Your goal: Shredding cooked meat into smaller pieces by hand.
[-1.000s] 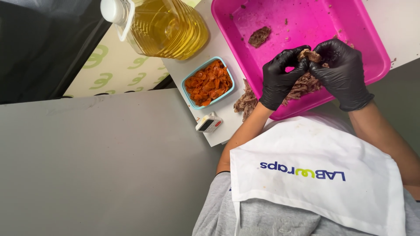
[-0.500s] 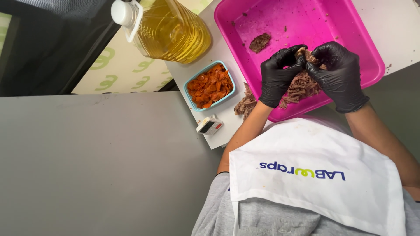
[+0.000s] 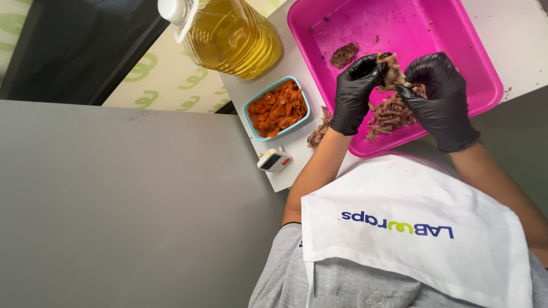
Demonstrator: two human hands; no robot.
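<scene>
The pink tray (image 3: 474, 63) is sitting on the white tabletop (image 3: 514, 34) and serves as the landmark; it is holding a heap of shredded brown meat (image 3: 391, 114) at its near edge and one small separate meat scrap (image 3: 344, 55) nearer its far left corner. To the left of the tray, a small blue-rimmed dish (image 3: 278, 108) is holding orange slices, and beyond that dish a large oil jug (image 3: 231, 34) is holding yellow liquid. A small white timer (image 3: 274, 160) is lying near the tabletop edge, left of the tray's near corner. Both hands, in black gloves, are reaching over the tray from its near side, forearms angled upward and converging. The left hand (image 3: 357, 91) and right hand (image 3: 436, 94) are each pinching closed on the same meat chunk (image 3: 393, 71), held above the heap. The chunk's long axis is running roughly from the tray's near edge toward its far edge, between the two sets of fingertips.
</scene>
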